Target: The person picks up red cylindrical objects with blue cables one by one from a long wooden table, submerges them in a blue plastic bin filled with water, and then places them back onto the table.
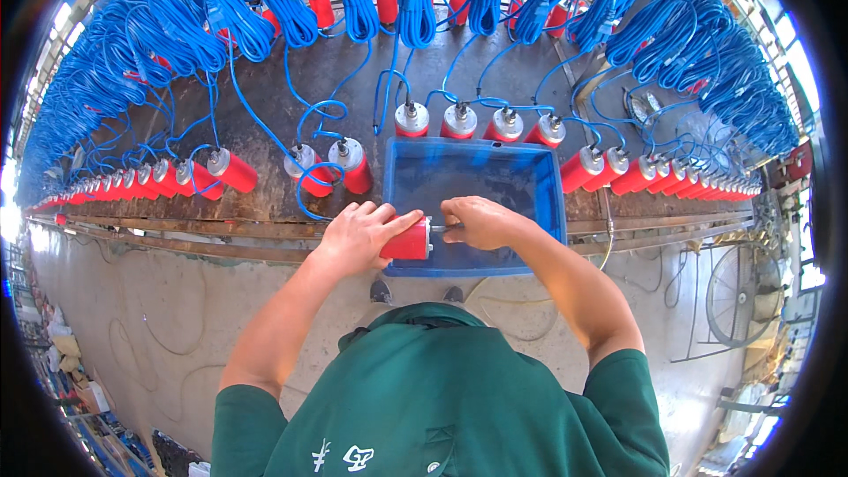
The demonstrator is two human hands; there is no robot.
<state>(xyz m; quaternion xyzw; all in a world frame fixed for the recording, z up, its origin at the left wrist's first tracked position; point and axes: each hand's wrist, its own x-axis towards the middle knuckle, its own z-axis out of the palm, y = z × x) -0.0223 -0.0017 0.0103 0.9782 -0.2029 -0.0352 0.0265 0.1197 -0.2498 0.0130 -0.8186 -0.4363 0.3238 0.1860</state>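
My left hand (pixel 358 237) is wrapped over a red cylinder (pixel 408 240), its fingers and thumb gripping the body. The cylinder lies on its side above the near left part of a blue plastic tray (pixel 549 199), its silver end cap (pixel 429 238) facing right. At that end my right hand (pixel 480 223) is closed, fingers curled on a thin metal rod (pixel 448 228) in line with the cap. Whether the rod is a shaft or a tool, I cannot tell. Water seems to stand in the tray. A blue cable (pixel 311 212) loops up to my left hand, where its end is hidden.
Red cylinders (pixel 353 168) with silver ends line the dark workbench (pixel 256 97) on both sides and behind the tray. Coiled blue cables (pixel 415 0) hang in bundles along the far side. A wheel-like frame (pixel 742 296) stands at right; hoses (pixel 141 344) lie on the floor.
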